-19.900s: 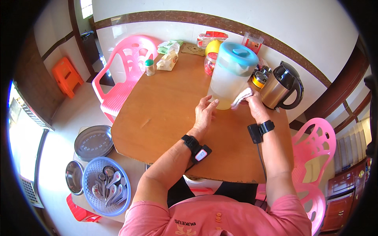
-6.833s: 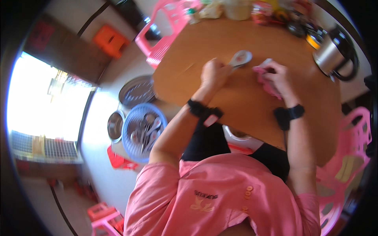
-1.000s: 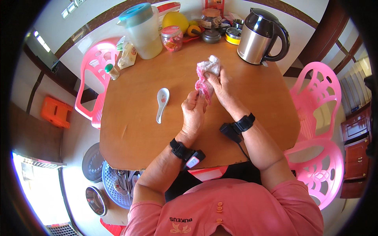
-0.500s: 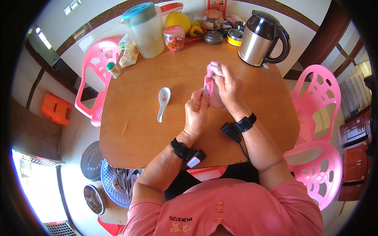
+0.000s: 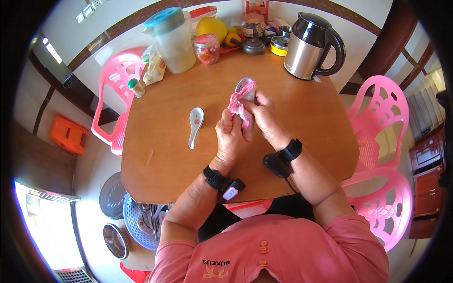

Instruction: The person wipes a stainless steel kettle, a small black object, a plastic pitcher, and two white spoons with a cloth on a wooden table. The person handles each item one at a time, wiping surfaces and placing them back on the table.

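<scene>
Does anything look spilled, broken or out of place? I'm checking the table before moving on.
Nothing stands out. Both hands hold a pink cloth around a pale ceramic spoon; a second white ceramic spoon lies flat on the dry wooden table.

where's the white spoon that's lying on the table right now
In the head view the white spoon lies on the wooden table, left of the left hand, bowl end toward the jug.
</scene>
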`<state>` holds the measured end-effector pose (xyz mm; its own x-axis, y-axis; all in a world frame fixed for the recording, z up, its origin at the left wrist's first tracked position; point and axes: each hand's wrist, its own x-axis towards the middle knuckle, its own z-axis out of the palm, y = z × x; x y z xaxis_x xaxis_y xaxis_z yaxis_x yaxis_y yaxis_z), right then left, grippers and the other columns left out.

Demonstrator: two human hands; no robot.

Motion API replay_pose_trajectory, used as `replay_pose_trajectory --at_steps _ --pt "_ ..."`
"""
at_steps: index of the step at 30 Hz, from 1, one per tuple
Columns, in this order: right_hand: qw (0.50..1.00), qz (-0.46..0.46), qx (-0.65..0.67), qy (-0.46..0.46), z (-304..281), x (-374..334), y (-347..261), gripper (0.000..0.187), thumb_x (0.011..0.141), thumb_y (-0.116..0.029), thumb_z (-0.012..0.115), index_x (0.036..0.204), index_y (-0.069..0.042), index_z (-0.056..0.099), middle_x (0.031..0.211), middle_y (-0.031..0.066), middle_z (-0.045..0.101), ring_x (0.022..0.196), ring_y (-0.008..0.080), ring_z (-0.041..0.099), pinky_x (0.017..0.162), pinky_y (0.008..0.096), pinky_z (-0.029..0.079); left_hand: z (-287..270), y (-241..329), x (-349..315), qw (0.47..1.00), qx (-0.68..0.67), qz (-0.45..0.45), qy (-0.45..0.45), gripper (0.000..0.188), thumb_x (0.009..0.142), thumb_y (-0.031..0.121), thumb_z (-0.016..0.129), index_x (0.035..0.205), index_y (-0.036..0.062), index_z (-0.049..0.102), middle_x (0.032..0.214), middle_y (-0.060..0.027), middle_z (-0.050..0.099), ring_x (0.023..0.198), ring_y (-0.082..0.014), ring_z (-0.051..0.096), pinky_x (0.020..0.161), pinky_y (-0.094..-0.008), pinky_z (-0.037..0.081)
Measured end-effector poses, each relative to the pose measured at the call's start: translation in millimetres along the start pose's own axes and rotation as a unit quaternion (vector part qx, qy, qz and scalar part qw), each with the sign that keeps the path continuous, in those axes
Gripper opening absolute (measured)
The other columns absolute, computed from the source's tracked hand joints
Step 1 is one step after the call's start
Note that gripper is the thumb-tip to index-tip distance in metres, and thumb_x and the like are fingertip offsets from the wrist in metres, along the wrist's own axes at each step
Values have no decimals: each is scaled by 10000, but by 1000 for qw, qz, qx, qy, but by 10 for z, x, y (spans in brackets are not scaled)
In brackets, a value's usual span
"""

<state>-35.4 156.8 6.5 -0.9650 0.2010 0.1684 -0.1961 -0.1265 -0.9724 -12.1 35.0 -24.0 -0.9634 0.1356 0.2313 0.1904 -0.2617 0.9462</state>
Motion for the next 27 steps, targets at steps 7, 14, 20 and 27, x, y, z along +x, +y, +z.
replay_pose_trajectory --at_steps 7,14,20,27 --pt "961 40 271 -31 -105 4 -139 127 972 -119 653 1065 -35 675 918 50 698 790 145 680 702 274 559 79 -70 26 984 143 79 -66 83 947 -11 606 1030 -11 601 806 -67 613 709 -121 553 639 -275 479" --pt "966 91 240 -27 -231 34 -247 141 981 -215 655 988 -75 647 789 38 661 642 141 643 587 293 549 12 172 22 998 -1 -46 37 222 983 229 672 1007 8 670 784 -30 625 661 -98 560 571 -239 447" --pt "986 75 12 -150 -84 -69 -255 271 994 -266 630 1058 -4 657 829 46 682 697 105 635 620 252 518 -89 410 125 999 -9 -3 35 330 1010 284 634 1106 -26 692 829 -19 656 661 -71 546 553 -220 433" --pt "978 61 -62 -188 -19 -93 -214 288 935 -139 630 1166 31 597 988 77 673 891 135 637 785 293 533 -179 385 195 997 -31 -31 69 198 946 152 687 996 -38 708 716 -16 623 589 -80 532 512 -226 406"
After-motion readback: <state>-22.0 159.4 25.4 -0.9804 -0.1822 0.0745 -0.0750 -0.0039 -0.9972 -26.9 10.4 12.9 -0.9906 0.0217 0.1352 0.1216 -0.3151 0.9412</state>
